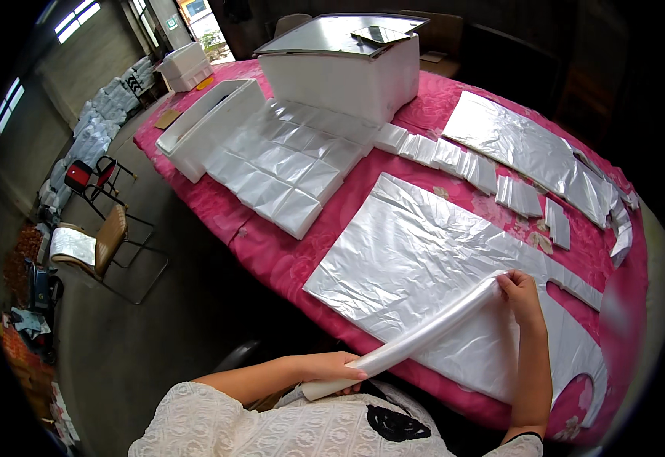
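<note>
Right now a long folded strip of clear plastic bag point(416, 335) is stretched between both hands, running from the lap up over the near edge of the tabletop point(271, 259). The left hand point(332, 367) has its grip closed around the lower, bunched end, just off the tabletop; the right hand point(519, 293) pinches the upper end with its fingertips point(506, 280), pressed down on the flat stack of plastic bags point(416, 251) that lies on the pink flowered cloth.

To do this fold well, I judge that the strip should stay taut between the two hands, with the edges lined up so the layers do not slide or trap air. The film looks thin and slippery, so a firm pinch at each end and an even pull would help most.

Beyond the stack, a block of small folded packets point(286, 164) lies toward the far left, and a row of more small packets point(454, 158) runs to the right. A second flat sheet stack point(523, 145) sits at the far right. Two white foam boxes point(347, 68) stand at the far edge. Open cloth shows between the stack and the packets. The near edge lies close under the strip; past it, floor and a chair point(100, 244) stand well apart.
</note>
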Tool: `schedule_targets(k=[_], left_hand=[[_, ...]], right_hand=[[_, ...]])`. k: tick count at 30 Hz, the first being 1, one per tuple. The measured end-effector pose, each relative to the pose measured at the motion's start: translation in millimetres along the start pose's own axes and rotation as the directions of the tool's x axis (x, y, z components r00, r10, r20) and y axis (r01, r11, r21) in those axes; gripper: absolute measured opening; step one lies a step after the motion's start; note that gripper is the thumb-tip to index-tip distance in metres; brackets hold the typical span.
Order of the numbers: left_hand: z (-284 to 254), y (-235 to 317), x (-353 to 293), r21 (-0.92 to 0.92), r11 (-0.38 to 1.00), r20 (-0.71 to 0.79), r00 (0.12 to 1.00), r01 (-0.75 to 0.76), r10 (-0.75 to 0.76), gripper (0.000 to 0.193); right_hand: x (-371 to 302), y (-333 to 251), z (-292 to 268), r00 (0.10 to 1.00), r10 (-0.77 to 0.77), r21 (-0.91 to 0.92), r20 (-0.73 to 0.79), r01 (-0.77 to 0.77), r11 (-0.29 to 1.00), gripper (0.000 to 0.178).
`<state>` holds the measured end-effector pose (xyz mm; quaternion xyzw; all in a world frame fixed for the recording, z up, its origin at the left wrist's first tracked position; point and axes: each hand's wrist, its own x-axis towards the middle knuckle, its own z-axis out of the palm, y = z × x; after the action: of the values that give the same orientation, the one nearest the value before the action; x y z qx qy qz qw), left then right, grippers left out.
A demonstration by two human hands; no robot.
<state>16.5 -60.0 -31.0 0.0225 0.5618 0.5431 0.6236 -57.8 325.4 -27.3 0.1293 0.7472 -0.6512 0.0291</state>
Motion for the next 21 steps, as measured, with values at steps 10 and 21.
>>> schedule_targets(k=[10,21], left_hand=[[-44,-13,-43,0.251,0.964,0.147,0.981,0.088,-0.128,0.046],[6,124,17,0.970,0.154,0.142,0.950,-0.190,0.278,0.047]], right_hand=[[-3,53,-183,0.780,-0.210,-0.327,-0.589,0.008,0.945,0.023],[22,20,-71,0.964,-0.166,-0.142,-0.208,0.138,0.980,0.019]])
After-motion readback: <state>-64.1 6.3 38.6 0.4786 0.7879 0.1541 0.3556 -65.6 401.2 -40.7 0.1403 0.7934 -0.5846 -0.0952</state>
